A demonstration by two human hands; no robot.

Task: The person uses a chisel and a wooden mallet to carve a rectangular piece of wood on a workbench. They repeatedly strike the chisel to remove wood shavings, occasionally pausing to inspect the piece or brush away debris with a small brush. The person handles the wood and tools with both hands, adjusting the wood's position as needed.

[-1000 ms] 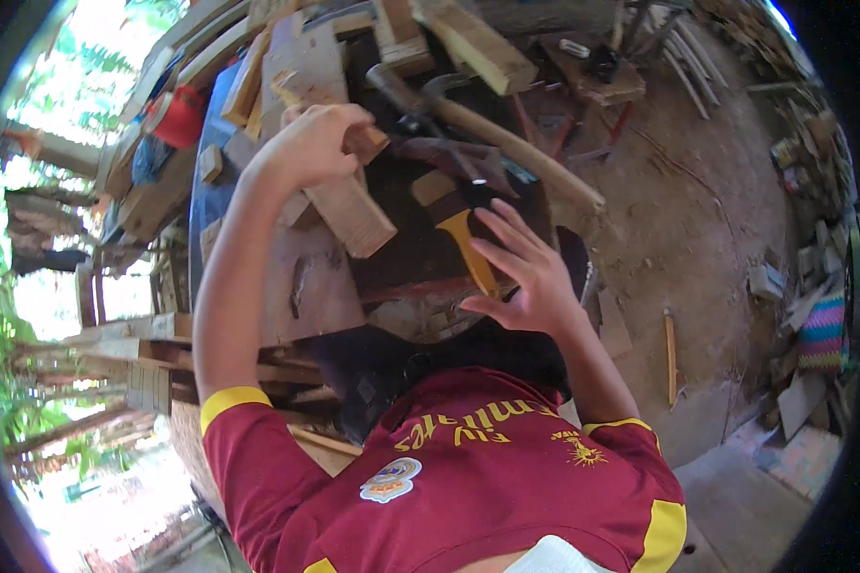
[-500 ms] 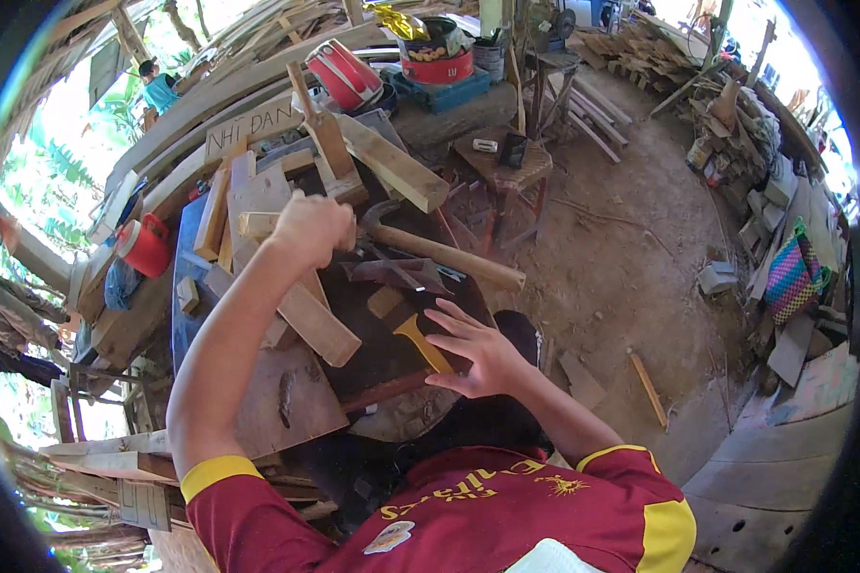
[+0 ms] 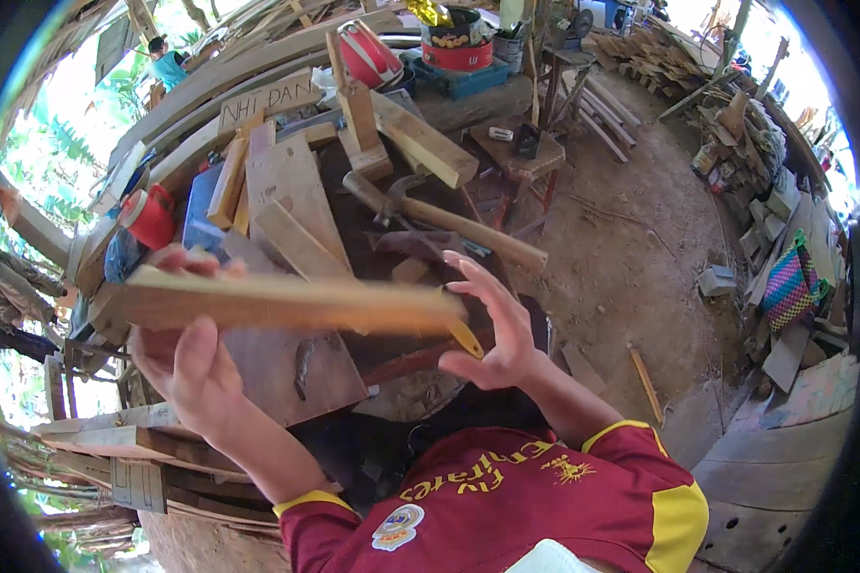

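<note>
My left hand (image 3: 191, 372) grips a pale, motion-blurred wooden piece (image 3: 334, 306), held nearly horizontal across the bench (image 3: 268, 372). My right hand (image 3: 492, 325) has its fingers apart beside the piece’s right end, holding nothing; whether they touch it is unclear. The yellow handle of a brush (image 3: 465, 338) shows just behind that end, the rest mostly hidden. Beyond my hands lie a hammer with a long wooden handle (image 3: 478, 229), a dark purplish object (image 3: 420, 244) and several boards and offcuts (image 3: 296, 191), one with an upright block (image 3: 358, 119).
A red jug (image 3: 146, 218) stands at left, and red containers (image 3: 363, 62) at the back. A small stool (image 3: 516, 148) is beyond the bench. Dirt floor (image 3: 640, 248) runs along the right, beside piled wood (image 3: 755, 191) and a woven bag (image 3: 788, 286). Another person (image 3: 170, 67) is at upper left.
My left hand has lifted a wooden piece from among the offcuts and brought it down toward me and leftward. My right hand remains open, slightly higher than half a second ago.
</note>
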